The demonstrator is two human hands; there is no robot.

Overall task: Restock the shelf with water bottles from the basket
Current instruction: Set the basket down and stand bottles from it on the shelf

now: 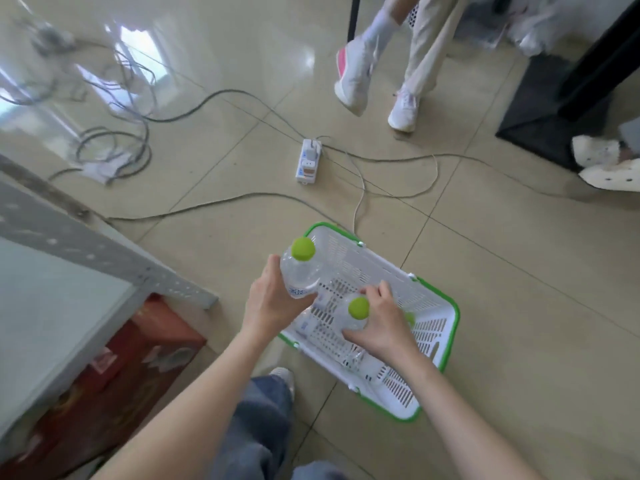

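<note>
Both forearms reach from the lower frame: left hand (273, 303) grips one water bottle (299, 271), right hand (381, 327) grips another (356, 315) over the basket (446, 327) at centre, so next likely comes carrying them to the shelf (104, 247) at left.

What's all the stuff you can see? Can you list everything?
basket: one, white with green rim, on the floor
bottles: at least three, clear with green caps; one in each hand, left bottle, right bottle, third cap peeking out in the basket
power strip: one, white, on the floor beyond the basket
cables: several, grey, tangled at upper left
shelf: one, grey metal frame, at left
box: one, red, under the shelf
other people's shoes: white, along the top and right edges
left hand: grips a bottle above the basket
right hand: grips a bottle over the basket
</note>
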